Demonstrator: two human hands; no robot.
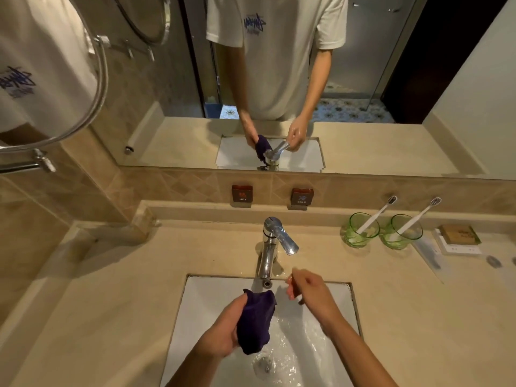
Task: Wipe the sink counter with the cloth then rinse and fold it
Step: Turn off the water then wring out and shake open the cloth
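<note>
Rinsing looks under way: the left hand (223, 335) grips the bunched purple cloth (255, 321) over the sink (195, 303), while the right hand (310, 291), loosely open and empty, hovers near the tap (272, 247). Next, probably wringing, then folding.

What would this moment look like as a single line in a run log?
stage: rinse | left hand: holds purple cloth over sink | right hand: empty, beside faucet | water in basin
</note>
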